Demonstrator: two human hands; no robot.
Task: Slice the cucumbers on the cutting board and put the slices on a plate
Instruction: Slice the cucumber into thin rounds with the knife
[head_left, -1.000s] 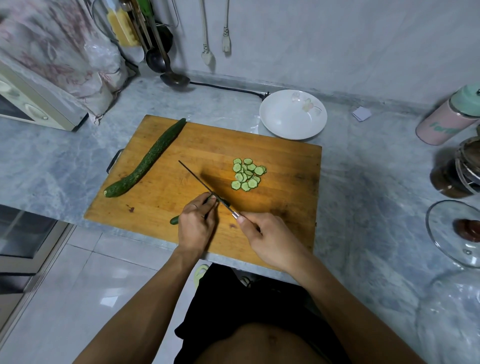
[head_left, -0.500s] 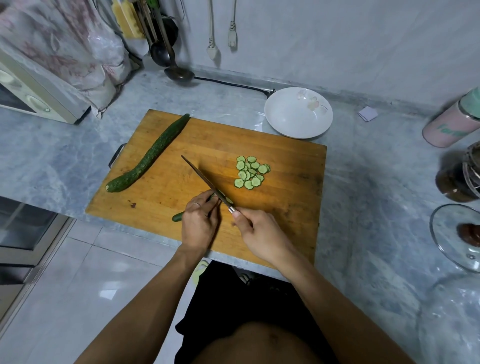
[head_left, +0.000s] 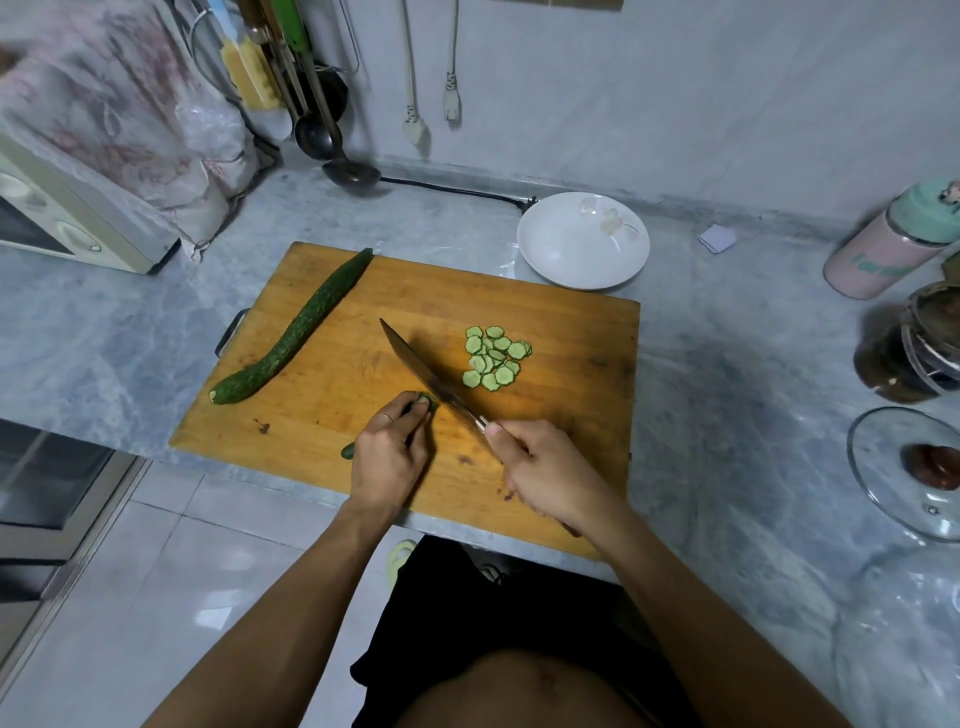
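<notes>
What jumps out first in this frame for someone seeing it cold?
The wooden cutting board at centre, where the right hand grips a knife against the cucumber stub that the left hand holds down. Right of the blade lies a pile of slices; a whole cucumber lies along the board's left side. Behind the board's far right corner sits a white plate, with no slices on it.

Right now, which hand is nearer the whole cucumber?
Left. The left hand holds the short cucumber piece, just right of the whole cucumber; the right hand grips the knife farther right.
</notes>
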